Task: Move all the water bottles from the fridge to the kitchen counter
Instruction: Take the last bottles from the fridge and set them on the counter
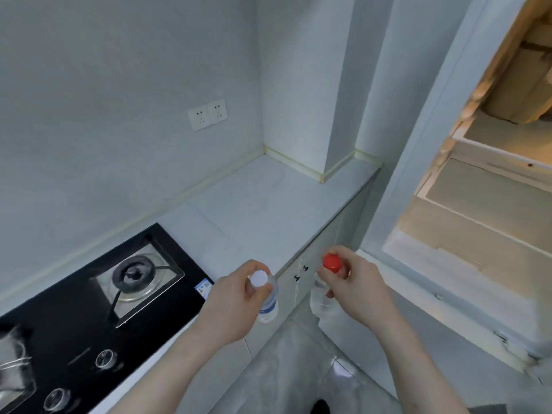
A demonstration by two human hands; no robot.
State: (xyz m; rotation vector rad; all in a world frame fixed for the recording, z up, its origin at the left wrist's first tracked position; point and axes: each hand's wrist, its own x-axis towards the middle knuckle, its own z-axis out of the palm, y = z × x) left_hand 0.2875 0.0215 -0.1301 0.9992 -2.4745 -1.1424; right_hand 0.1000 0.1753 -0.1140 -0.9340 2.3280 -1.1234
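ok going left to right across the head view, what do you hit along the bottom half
gas stove → left hand gripping the white-capped bottle → right hand gripping the red-capped bottle → open fridge

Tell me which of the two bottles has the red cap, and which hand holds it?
The bottle with the red cap is in the right hand, nearer the open fridge. The bottle in the left hand has a white cap and a blue label.
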